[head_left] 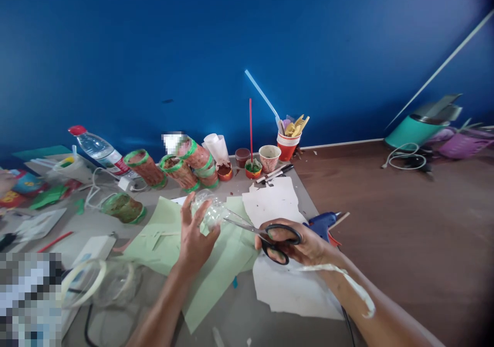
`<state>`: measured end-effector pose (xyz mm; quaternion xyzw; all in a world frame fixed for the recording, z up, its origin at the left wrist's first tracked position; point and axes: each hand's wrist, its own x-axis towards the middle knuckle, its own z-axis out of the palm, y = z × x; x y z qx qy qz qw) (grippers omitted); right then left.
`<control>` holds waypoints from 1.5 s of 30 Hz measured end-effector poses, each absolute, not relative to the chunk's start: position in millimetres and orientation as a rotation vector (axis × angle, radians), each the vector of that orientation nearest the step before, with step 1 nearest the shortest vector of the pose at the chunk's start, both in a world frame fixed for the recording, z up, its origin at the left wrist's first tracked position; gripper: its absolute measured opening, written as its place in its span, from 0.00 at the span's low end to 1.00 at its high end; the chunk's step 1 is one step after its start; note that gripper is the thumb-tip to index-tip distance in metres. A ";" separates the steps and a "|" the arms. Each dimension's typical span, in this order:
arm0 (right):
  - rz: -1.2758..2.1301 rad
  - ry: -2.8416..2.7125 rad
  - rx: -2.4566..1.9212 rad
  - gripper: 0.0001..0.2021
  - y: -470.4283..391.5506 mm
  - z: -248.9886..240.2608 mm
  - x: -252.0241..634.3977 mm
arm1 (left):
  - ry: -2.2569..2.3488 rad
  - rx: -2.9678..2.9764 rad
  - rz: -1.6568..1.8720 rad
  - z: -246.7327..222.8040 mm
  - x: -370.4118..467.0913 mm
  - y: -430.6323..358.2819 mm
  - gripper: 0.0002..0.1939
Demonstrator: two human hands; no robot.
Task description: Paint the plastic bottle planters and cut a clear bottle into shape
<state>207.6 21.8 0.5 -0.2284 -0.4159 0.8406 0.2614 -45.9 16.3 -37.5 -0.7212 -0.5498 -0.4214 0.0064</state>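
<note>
In the middle of the head view, my left hand (pixel 198 236) grips a clear plastic piece (pixel 211 208), its fingers curled around the near side. My right hand (pixel 291 241) has its fingers through the black handles of a pair of scissors (pixel 247 225). The scissor blades are slightly apart and point left, with their tips at the right edge of the clear plastic. Beneath both hands lie light green paper (pixel 219 272) and torn white paper (pixel 278 285).
Behind stand painted tubes (pixel 146 169), a bottle (pixel 102 151), paint cups (pixel 253 168) and a cup of plastic cutlery (pixel 287 146). A blue glue gun (pixel 323 223) lies right of my right hand. Clear plastic rings (pixel 92 285) sit at the lower left.
</note>
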 end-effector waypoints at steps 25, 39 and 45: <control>2.289 -1.079 -0.673 0.16 17.5 5.0 203.0 | -1.667 -2.231 -1.216 -35.1 -46.0 16.1 0.27; 2.222 -1.078 -0.494 0.19 17.8 0.1 203.9 | -2.001 -2.338 -1.619 -45.2 -47.8 16.4 0.23; 2.252 -1.042 -0.542 0.17 16.5 0.0 203.0 | -2.021 -2.228 -1.832 -36.8 -42.7 14.7 0.19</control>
